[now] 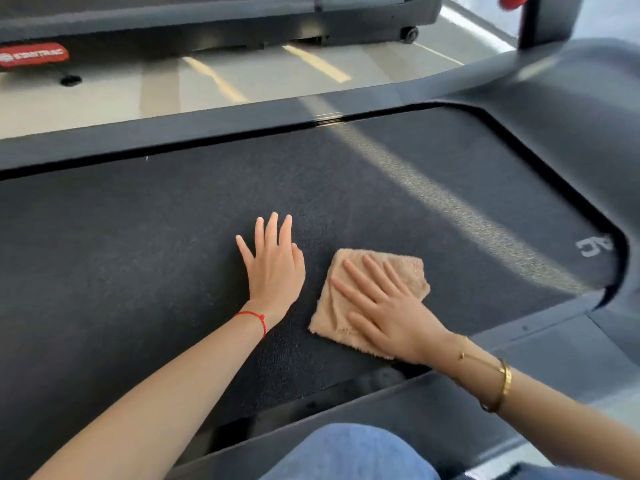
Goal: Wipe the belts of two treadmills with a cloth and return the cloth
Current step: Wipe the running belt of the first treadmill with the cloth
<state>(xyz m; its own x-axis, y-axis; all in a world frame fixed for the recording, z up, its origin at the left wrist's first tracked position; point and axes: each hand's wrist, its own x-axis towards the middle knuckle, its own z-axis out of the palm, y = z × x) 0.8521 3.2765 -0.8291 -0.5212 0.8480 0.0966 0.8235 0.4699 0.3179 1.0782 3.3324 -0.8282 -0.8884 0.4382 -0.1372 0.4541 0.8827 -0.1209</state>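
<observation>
Knee: one knee in blue denim [349, 455] shows at the bottom edge, nearest the camera; the person appears to be crouched beside the machine.
Right hand: the right hand [388, 306] lies flat with fingers straight and spread, pressing down on the cloth; it curls round nothing.
Cloth: one tan fluffy cloth [412, 271], folded, lies on the belt under the right hand, near the side rail [554, 358] and toward the motor-cover end.
Left hand: the left hand [273, 261] rests palm down on bare belt just beside the cloth, fingers straight, holding nothing.
Wrists: one red string [254, 320] on the left, gold bangles [502, 382] on the right.
Near belt: one dark textured belt [138, 254] carries both hands; wiping looks to be under way here, and I cannot tell which parts are already clean.
Far treadmill: a second treadmill [207, 26] stands across a strip of floor [156, 88], well apart from the hands.
Count: two treadmills, one cloth, two hands.
Left to do: judging from this, finish this belt; whether the far belt is done cannot be told; the cloth is not yet returned.
</observation>
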